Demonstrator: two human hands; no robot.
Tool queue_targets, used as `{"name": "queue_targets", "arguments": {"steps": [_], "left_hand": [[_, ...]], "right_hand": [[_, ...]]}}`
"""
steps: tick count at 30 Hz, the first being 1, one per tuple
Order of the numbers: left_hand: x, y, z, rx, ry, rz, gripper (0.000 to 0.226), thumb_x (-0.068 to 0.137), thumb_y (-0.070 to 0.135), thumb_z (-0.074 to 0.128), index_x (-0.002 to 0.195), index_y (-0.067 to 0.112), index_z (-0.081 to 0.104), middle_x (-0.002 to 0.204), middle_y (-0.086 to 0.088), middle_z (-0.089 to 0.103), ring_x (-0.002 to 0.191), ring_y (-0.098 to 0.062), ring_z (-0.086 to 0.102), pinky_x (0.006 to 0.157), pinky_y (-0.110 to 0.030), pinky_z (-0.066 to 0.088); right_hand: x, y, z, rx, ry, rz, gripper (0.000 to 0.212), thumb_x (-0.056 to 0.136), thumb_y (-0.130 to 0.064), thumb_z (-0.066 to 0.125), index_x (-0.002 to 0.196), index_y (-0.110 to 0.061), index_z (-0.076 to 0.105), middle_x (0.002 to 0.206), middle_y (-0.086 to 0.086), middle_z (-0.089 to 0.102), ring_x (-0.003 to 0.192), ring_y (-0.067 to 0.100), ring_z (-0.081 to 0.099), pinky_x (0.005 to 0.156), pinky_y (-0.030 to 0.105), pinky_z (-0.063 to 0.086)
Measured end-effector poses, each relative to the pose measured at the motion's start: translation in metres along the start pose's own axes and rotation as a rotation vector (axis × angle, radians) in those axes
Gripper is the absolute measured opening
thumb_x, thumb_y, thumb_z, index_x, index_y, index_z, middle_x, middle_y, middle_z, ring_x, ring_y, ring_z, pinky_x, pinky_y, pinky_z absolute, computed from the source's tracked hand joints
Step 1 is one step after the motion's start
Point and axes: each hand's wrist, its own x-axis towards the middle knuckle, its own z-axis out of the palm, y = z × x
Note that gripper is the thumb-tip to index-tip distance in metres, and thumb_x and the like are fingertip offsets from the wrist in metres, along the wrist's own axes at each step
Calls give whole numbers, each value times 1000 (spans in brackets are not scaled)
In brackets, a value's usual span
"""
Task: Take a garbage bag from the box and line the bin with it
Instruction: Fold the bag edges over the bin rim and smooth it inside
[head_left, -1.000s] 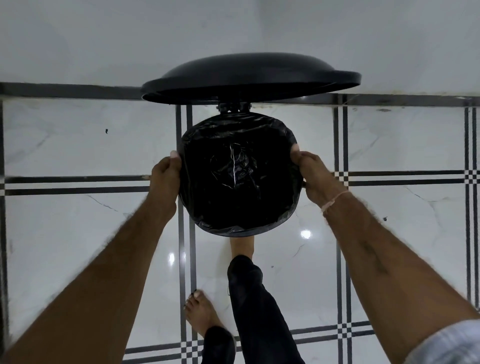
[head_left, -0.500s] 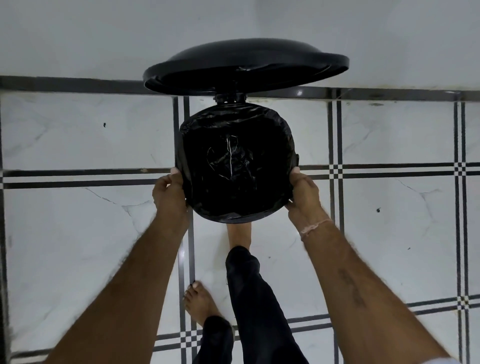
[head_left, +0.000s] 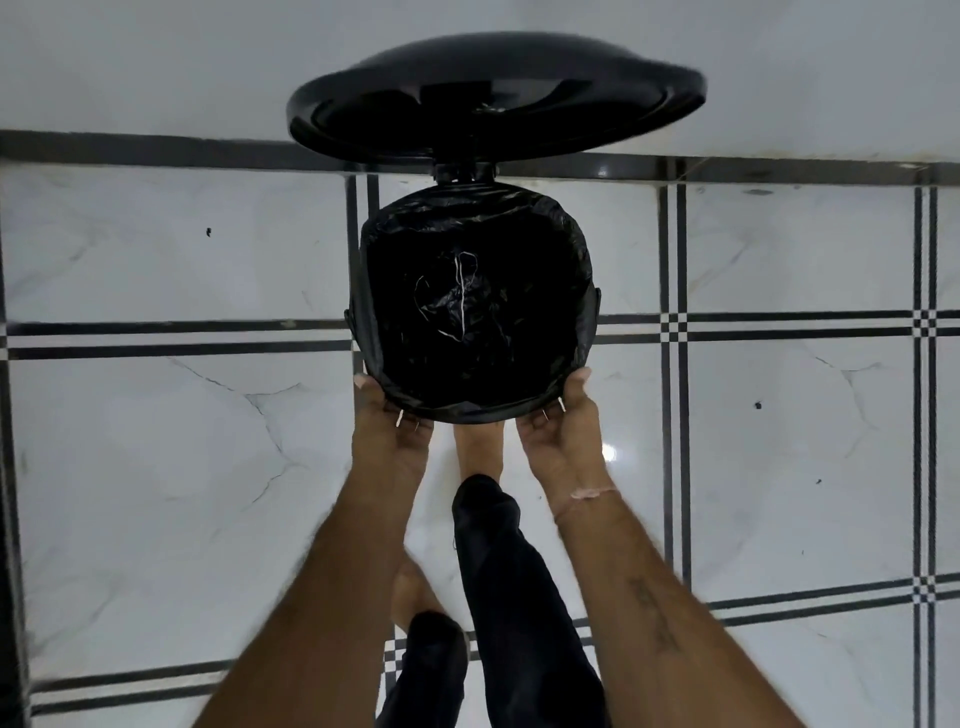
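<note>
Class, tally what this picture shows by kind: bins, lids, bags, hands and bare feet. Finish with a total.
bin: 1
lid: 1
garbage bag: 1
hands: 2 (left hand, right hand)
bare feet: 2
Total: 7

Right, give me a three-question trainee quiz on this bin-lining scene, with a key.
1. True or false: the round black plastic lid is shut.
2. The left hand and right hand hold the black plastic garbage bag at which part of the round black bin? A) near rim B) hinge side C) bottom
3. Fill in: between the hands, just in front of the bin, is a bare ____.
Key: 1 false, it stands raised. 2 A. 3 foot.
</note>
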Motion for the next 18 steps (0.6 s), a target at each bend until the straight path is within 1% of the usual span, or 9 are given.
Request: {"name": "queue_targets", "arguments": {"steps": [2, 4, 5, 6, 8, 11, 14, 15, 18], "left_hand": [[-4, -9, 0, -38, 35, -46, 42, 105, 48, 53, 121, 12, 68, 120, -4, 70, 102, -19, 70, 86, -38, 62], [-11, -20, 0, -42, 64, -129, 43, 101, 51, 57, 121, 16, 71, 121, -3, 67, 110, -21, 66, 98, -46, 57], [-14, -23, 1, -40, 68, -153, 40, 100, 50, 60, 119, 16, 72, 122, -4, 66, 112, -23, 65, 100, -47, 56], [-16, -25, 1, -38, 69, -157, 35, 100, 47, 61, 112, 16, 73, 120, -4, 66, 109, -23, 65, 97, -45, 57], [-18, -25, 2, -71, 78, -133, 28, 103, 40, 60, 99, 15, 73, 108, -5, 69, 99, -23, 67, 81, -40, 61], [-14, -19, 0, -25, 134, -114, 24, 108, 28, 56, 111, 8, 68, 101, -7, 70, 88, -20, 69, 58, -32, 63], [-19, -11, -4, 94, 130, -108, 36, 110, 28, 49, 135, 4, 59, 105, -9, 70, 91, -22, 69, 72, -36, 60], [-21, -7, -6, 111, 109, -120, 37, 111, 26, 47, 140, 4, 56, 112, -11, 70, 94, -24, 69, 78, -39, 59], [-38, 15, 4, 250, 108, -110, 43, 111, 30, 47, 146, 8, 53, 143, -14, 61, 117, -31, 65, 100, -45, 53]], "right_hand": [[-4, 14, 2, 115, 21, 54, 52, 101, -61, 52, 110, -13, 70, 116, 7, 69, 106, 23, 68, 69, 37, 65], [-11, 29, 3, 155, 29, 124, 57, 100, -64, 50, 115, -12, 68, 119, 9, 67, 114, 26, 67, 90, 48, 60], [-15, 35, 3, 158, 37, 148, 59, 101, -64, 49, 116, -9, 68, 117, 10, 66, 115, 28, 66, 103, 47, 55], [-18, 40, 4, 155, 45, 156, 60, 102, -62, 48, 114, -7, 68, 113, 11, 66, 112, 28, 66, 110, 45, 51], [-19, 44, 11, 162, 74, 136, 57, 104, -59, 49, 110, -6, 68, 105, 11, 66, 100, 26, 65, 110, 40, 50], [-15, 39, 12, 171, 106, 134, 50, 105, -51, 53, 106, -3, 67, 104, 13, 66, 103, 29, 66, 104, 43, 55], [-22, 22, 7, 52, 104, 125, 41, 108, -40, 52, 109, -3, 68, 109, 13, 66, 94, 27, 68, 78, 40, 61], [-25, 14, 5, -14, 113, 99, 38, 109, -38, 51, 118, -4, 67, 116, 14, 65, 97, 26, 67, 80, 40, 60], [-42, -18, 13, -250, 97, 1, 42, 110, -42, 45, 137, -14, 61, 133, 11, 62, 122, 30, 62, 110, 45, 50]]}}
